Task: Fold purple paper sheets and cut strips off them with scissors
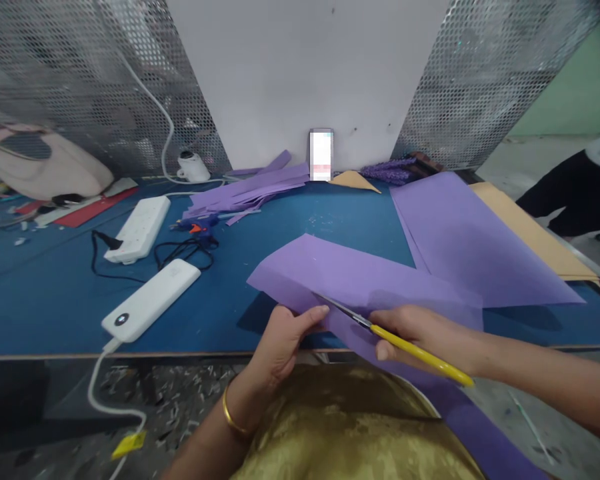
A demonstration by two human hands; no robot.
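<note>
A purple sheet of paper point(350, 267) is held up over the front edge of the blue table. My left hand point(287, 340) pinches its near edge between thumb and fingers. In my right hand point(415, 333) is a pair of scissors point(420, 353) with yellow handles, its blades lying across the sheet and pointing to the upper left. Part of the right fingers is hidden behind the handles. Below the scissors, a purple strip point(485, 427) hangs down past the table edge beside my lap.
Purple sheets point(480, 240) lie at right over orange-tan sheets point(535, 233). Cut purple strips point(260, 190) are piled at the back, near a phone point(321, 155). At left are a glue gun point(200, 227), a power strip point(139, 229) and a white power bank point(151, 300). Another person point(575, 173) is at far right.
</note>
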